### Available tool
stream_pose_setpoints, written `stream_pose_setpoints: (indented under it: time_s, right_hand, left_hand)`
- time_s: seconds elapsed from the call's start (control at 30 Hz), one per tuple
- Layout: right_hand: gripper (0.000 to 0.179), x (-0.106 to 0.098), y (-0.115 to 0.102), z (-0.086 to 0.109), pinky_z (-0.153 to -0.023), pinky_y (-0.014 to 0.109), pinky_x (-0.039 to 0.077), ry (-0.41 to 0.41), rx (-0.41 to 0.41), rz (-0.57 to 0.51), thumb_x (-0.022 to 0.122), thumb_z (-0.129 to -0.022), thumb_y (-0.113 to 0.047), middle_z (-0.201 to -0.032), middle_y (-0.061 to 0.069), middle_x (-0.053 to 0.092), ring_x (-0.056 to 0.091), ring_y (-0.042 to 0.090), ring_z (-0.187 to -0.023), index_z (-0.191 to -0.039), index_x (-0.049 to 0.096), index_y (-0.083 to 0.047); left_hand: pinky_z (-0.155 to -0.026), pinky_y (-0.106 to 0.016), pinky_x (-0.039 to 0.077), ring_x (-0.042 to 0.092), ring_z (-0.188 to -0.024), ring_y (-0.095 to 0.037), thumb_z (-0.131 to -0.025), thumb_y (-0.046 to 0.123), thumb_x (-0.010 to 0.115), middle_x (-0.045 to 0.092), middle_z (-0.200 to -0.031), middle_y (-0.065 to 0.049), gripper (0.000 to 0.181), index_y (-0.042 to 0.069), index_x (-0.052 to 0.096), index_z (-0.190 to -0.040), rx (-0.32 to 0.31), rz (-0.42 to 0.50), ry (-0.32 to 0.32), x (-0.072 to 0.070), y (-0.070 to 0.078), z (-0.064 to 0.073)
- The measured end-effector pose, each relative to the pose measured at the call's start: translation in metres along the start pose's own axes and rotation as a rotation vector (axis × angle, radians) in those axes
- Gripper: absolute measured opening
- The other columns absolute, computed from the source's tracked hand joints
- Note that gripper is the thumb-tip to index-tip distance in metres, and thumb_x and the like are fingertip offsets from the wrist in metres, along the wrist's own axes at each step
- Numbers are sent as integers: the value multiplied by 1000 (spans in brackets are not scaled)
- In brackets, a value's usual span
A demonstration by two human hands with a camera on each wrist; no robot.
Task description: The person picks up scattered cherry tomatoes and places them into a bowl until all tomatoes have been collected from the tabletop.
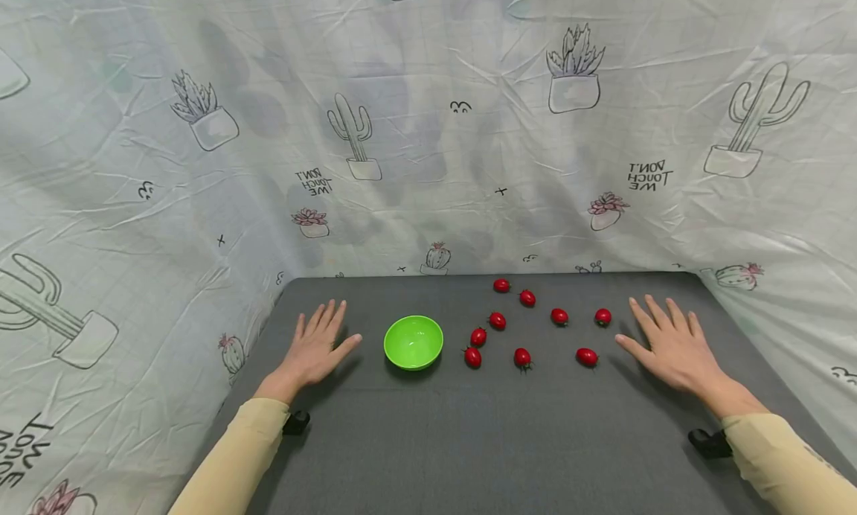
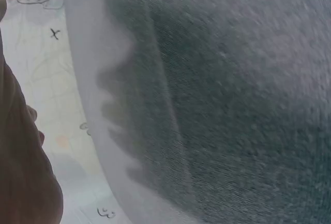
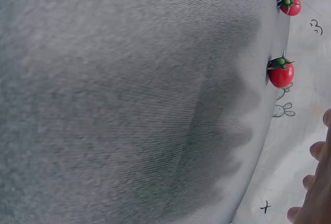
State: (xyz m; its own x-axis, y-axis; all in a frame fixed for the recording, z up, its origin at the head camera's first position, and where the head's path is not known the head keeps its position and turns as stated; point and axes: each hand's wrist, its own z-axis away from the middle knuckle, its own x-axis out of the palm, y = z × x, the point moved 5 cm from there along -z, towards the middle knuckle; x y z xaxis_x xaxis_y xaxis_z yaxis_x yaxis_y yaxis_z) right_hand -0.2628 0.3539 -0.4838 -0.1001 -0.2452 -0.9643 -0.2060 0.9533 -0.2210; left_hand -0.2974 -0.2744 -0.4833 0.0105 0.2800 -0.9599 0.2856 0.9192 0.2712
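- Bowl: bright green, round, glossy. Upright, open side up, inner surface in full view. Stands on the surface, left of its middle, toward the far edge. Nearest thing to the left hand; well apart from the left edge.
- Tomatoes: nine; small, red, glossy, with green leafy stalk ends. Scattered singly at varied angles, right of the bowl, toward the far edge.
- Rearmost tomato: just beside the far edge.
- Rightmost tomato: toward the far right corner, near the right hand, not touching it.
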Motion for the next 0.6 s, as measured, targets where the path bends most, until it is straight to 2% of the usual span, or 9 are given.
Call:
stream_pose_setpoints:
  time_s: [0.27, 0.5, 0.6]
  right_hand:
    - [89, -6, -7, -6, -111, 75, 1, 39, -11, -17, 51, -102, -60, -158, 34, 26, 13, 59, -145, -163, 20, -4]
    - [88, -8, -13, -13, -111, 74, 4, 46, -2, -59, 51, -102, -60, -157, 34, 29, 15, 58, -144, -162, 22, -2]
    - [88, -8, -14, -16, -111, 74, 4, 50, 6, -71, 50, -102, -60, -157, 34, 30, 16, 58, -144, -162, 22, -2]
  left_hand:
    - [-118, -64, -1, 6, -154, -42, -103, 63, 44, 10, -169, -21, 90, 9, 9, -165, 45, 90, -32, -5, 19, -2]
    - [-118, -65, 3, 8, -153, -45, -103, 58, 50, 8, -169, -20, 91, 9, 5, -165, 116, 246, -79, -2, 32, -3]
    - [-117, -66, 8, 7, -154, -43, -100, 59, 56, 7, -170, -16, 96, 13, 3, -166, 109, 313, -121, -1, 38, -3]
